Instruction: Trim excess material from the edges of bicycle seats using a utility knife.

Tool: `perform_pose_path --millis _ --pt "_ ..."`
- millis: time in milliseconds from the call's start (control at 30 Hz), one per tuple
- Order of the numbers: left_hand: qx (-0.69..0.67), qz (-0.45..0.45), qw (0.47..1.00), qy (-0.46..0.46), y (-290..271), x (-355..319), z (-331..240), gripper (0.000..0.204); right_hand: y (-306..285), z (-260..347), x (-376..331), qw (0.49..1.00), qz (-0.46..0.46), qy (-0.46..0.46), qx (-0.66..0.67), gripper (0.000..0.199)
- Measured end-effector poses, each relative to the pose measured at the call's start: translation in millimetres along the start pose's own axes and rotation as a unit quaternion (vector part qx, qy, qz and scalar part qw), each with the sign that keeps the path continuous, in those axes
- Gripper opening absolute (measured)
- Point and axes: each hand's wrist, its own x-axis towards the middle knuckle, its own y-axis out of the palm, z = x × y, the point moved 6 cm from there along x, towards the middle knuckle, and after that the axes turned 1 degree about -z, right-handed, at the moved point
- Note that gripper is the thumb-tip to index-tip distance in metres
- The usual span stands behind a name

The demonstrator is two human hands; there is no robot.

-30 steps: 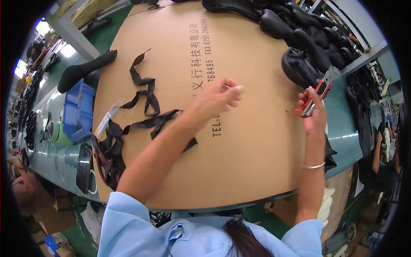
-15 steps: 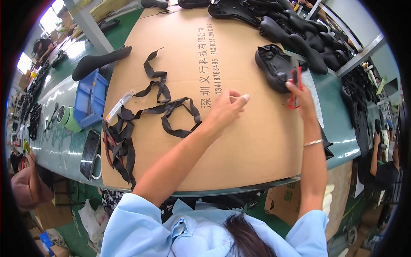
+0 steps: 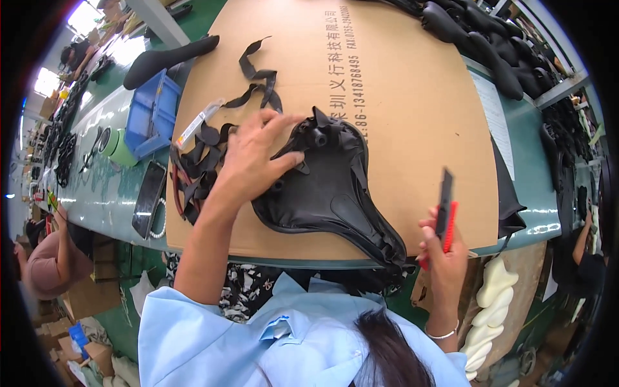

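Note:
A black bicycle saddle [image 3: 316, 193] lies upside down on the cardboard sheet [image 3: 412, 129], its narrow nose toward me and to the right. At its wide end, my left hand [image 3: 253, 155] grips the rim, thumb over the inner side and fingers beyond the edge. My right hand [image 3: 445, 251] is closed round a red utility knife [image 3: 446, 216] with its dark blade end pointing away from me. The knife is to the right of the saddle and apart from it. Curled black strips [image 3: 261, 71] lie behind and left of my left hand.
On the left stand a blue bin [image 3: 151, 113] and a green cup [image 3: 119, 148]; a phone [image 3: 148, 200] lies nearer. Another black saddle [image 3: 167, 61] sits behind the bin. More saddles [image 3: 493, 55] are piled at the far right. A printed sheet [image 3: 493, 119] lies right of the cardboard.
The saddle has come from the far right to the middle in front of me. My left hand has moved left onto its rim. My right hand has drawn nearer with the knife.

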Motion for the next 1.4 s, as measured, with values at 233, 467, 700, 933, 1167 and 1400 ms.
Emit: perform_pose_path --millis 233,467,700,933,1167,1400 --pt "0.164 -0.08 0.981 0.063 63.5 -37.3 -64.5 0.034 27.2 -10.5 -20.2 0.997 0.07 -0.021 -0.033 0.034" --pt "-0.061 -0.055 0.997 -0.007 58.5 -41.8 -44.1 0.021 42.6 39.9 -29.8 0.91 0.081 -0.321 -0.251 0.05" --pt "-0.174 -0.085 0.98 -0.036 53.1 -45.2 -36.6 0.019 65.5 47.1 -43.3 0.88 0.181 -0.27 -0.346 0.056" --pt "-0.232 -0.101 0.965 -0.068 53.3 -46.5 -32.6 0.019 57.1 50.9 -65.6 0.857 0.173 -0.243 -0.42 0.057" --pt "-0.176 -0.063 0.981 -0.056 52.9 -46.5 -33.7 0.011 25.4 56.9 -72.9 0.786 0.219 -0.25 -0.521 0.07" --pt "0.033 0.167 0.911 0.376 60.9 -26.2 -77.2 0.021 18.9 71.2 -41.7 0.766 0.265 -0.287 -0.511 0.065"
